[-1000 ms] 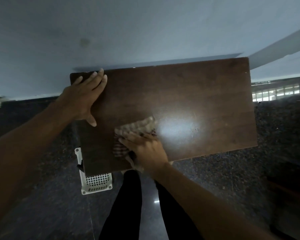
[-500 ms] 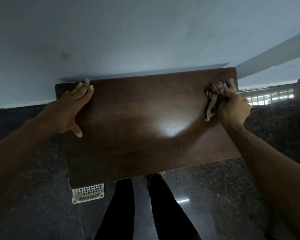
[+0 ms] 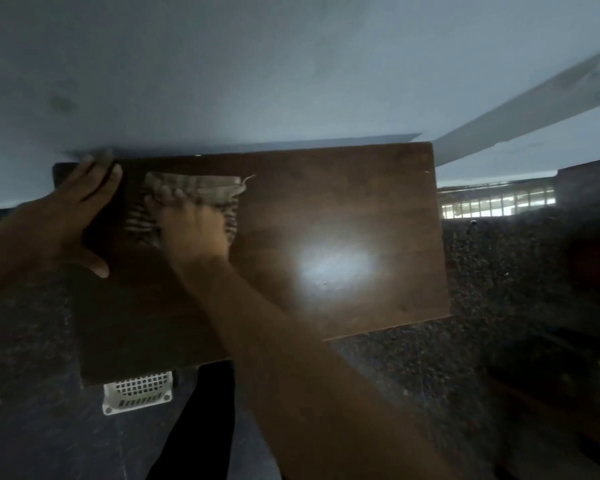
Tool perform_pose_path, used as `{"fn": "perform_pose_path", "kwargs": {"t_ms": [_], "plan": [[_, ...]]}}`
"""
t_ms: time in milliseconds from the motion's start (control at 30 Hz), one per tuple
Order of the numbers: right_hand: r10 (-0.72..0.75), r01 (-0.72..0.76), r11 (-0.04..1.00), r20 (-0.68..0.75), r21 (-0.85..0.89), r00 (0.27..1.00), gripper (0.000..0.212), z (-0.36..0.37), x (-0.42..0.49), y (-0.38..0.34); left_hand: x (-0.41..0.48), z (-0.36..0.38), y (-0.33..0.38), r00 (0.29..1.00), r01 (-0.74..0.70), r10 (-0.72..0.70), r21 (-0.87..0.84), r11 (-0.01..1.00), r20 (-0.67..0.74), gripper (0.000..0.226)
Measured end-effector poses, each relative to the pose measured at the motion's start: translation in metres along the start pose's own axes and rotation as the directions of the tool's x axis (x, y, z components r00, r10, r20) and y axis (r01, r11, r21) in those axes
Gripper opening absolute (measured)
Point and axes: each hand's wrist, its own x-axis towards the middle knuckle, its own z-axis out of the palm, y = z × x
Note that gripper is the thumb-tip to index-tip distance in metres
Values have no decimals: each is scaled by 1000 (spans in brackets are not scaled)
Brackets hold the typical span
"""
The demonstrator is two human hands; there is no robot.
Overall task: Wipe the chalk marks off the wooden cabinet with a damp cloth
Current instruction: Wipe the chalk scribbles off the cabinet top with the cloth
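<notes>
Smooth, glossy dark-brown wood across the cabinet top (image 3: pixel 326 202), mirroring a bright white glare right of centre; soft, ribbed, striped cloth (image 3: pixel 194 188) lying matt and rumpled at its upper left. White moulded plastic with a grid of holes for the basket (image 3: pixel 137 393) at lower left, polished speckled dark stone for the floor (image 3: pixel 482 306), flat matt paint on the pale blue-grey wall (image 3: pixel 257 81).

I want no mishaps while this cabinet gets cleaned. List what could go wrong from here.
The right hand presses the striped brown cloth beside the flat left hand on the dark wooden cabinet top; a leftward stroke could bump it.
The bright glare on the glossy top may hide leftover chalk.
The cloth lies near the back edge, so it might smear the pale wall.
</notes>
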Motion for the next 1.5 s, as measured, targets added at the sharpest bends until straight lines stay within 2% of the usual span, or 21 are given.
{"fn": "perform_pose_path", "kwargs": {"t_ms": [67,133,233,333,433,533,667,867,1000,1133,1300,1433,1500], "plan": [[-89,90,995,-25,36,996,45,-9,1,6,6,8,-17,998,23,-22,-13,1000,55,180],[-99,100,995,-36,10,994,38,-18,-1,35,7,9,-21,996,27,-26,-12,1000,82,182],[110,-117,992,-112,-55,988,34,-37,-5,105,3,1,-1,1000,14,-15,41,999,15,184],[395,-403,915,-275,31,876,45,-76,-22,194,1,-8,20,999,32,-31,63,997,-14,177],[544,-550,833,-266,58,796,57,-108,-46,270,-1,-13,33,994,104,-105,59,993,20,170],[661,-661,744,-254,100,706,58,-116,-62,311,-3,-10,35,992,127,-128,47,991,18,167],[703,-699,704,-258,123,663,60,-106,-74,310,-4,-1,27,994,112,-112,36,993,-21,167],[665,-673,736,-265,75,698,54,-71,-161,282,-7,-3,30,982,172,-171,7,985,-75,166],[710,-712,697,-233,92,665,48,-38,-226,258,-14,-4,45,957,259,-268,-96,961,-108,160],[734,-730,672,-245,124,634,48,-14,-234,218,-20,-6,55,953,268,-286,-153,951,-106,152],[558,-560,826,-247,68,792,56,17,-210,129,-23,-11,59,947,295,-310,-150,944,-89,151],[285,-273,959,-261,82,922,40,48,-188,42,-26,-20,60,954,295,-299,-82,952,-31,152],[156,-143,986,-177,83,972,51,65,-180,1,-27,-27,58,964,264,-265,-39,964,-17,146]]}}
